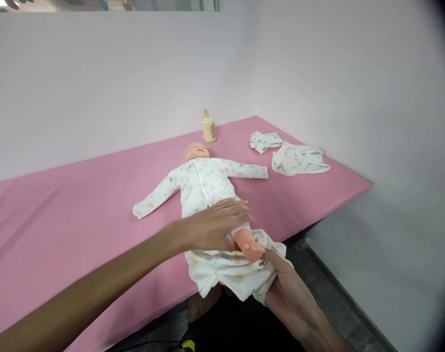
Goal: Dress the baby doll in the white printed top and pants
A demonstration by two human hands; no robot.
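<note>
A baby doll [196, 150] lies on its back in a white patterned long-sleeved top [204, 183], arms spread to both sides. My left hand [218, 225] reaches across its lower body, fingers bent over one leg and slightly blurred; the thumb is below. The doll's bare foot [249, 245] sticks out between my hands. My right hand [290, 298] is closed on bunched white patterned baby pants [233, 271], its thumb close by the foot. The pants hang over the near table edge. My left hand hides the doll's hips, and the other leg is mostly covered by fabric.
A pink-covered table [108, 195] stands against white walls. A cream pump bottle [209, 127] stands behind the doll's head. Folded patterned baby clothes [299, 159] and a smaller folded cloth [265, 142] lie at the right. The table's right edge is near my right hand.
</note>
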